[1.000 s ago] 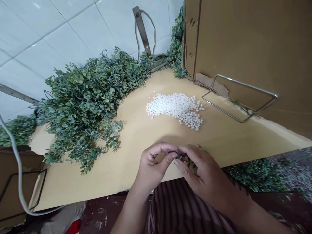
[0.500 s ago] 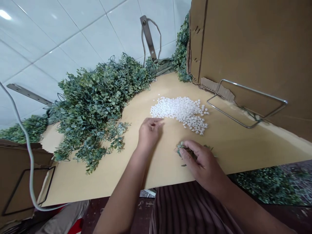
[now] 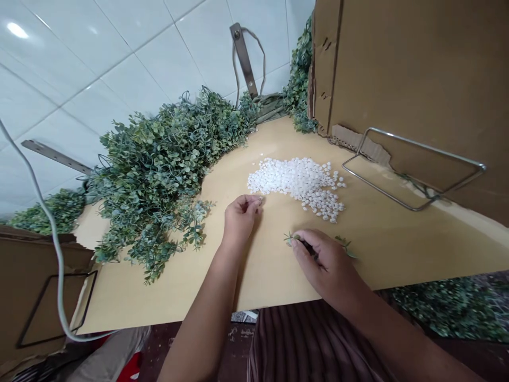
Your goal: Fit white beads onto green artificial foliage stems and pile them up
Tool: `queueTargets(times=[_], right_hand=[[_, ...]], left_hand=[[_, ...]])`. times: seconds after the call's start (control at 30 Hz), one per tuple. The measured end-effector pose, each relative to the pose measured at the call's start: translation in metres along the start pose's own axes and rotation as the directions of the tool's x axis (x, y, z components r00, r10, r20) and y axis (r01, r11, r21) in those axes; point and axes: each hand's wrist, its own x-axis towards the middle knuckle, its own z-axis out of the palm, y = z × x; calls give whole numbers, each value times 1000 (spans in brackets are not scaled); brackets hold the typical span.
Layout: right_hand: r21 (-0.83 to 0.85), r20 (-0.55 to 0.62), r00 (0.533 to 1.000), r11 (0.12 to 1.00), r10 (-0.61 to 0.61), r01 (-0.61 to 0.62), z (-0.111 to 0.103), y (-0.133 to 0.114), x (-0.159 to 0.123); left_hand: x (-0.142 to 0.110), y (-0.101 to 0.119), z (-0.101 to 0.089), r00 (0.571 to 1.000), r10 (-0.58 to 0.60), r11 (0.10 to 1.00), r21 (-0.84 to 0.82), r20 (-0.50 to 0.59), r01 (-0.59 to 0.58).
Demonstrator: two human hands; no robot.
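From my end I had the right hand (image 3: 323, 258) closed on a green sprig (image 3: 289, 239) over the near part of the surface (image 3: 266, 276). Its spiky tip stuck out past thumb and forefinger, I judged so that the other hand could get at it. Some leaves (image 3: 345, 245) showed beyond the knuckles, perhaps part of the same sprig. The left hand (image 3: 239, 216) had its grip pinched together just beside the near edge of the pile of white pieces (image 3: 296, 179); whether a piece sat between the fingertips, I could not tell. The pile lay ahead of both hands, within easy reach, while the heap of greenery (image 3: 159, 151) sat to the left against the tiled wall (image 3: 139, 26), presumably out of the arms' way.

A second earlier the hands had met over the sprig; now they stood apart. Against half a second ago, the left fingers had closed tighter and drawn slightly back from the pile, and the sprig showed that spiky tip where round leaves had been.
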Motion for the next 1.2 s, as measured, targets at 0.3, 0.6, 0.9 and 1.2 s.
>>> queueTargets(times=[0.3,0.6,0.9,1.2], right_hand=[[6,18,998,999,-54,53,0,-1,0],[94,-53,998,995,-18,23,1,2,-4],[87,-100,994,995,-46,55,4,6,-5],[56,-116,983,988,-139,146,3,5,-4]], left_hand=[[-69,20,7,926,-228,802,-481,301,354],[-75,9,6,926,-196,752,-556,323,353],[-83,8,6,948,-200,843,-450,245,295],[-86,8,4,940,-168,834,-465,297,296]])
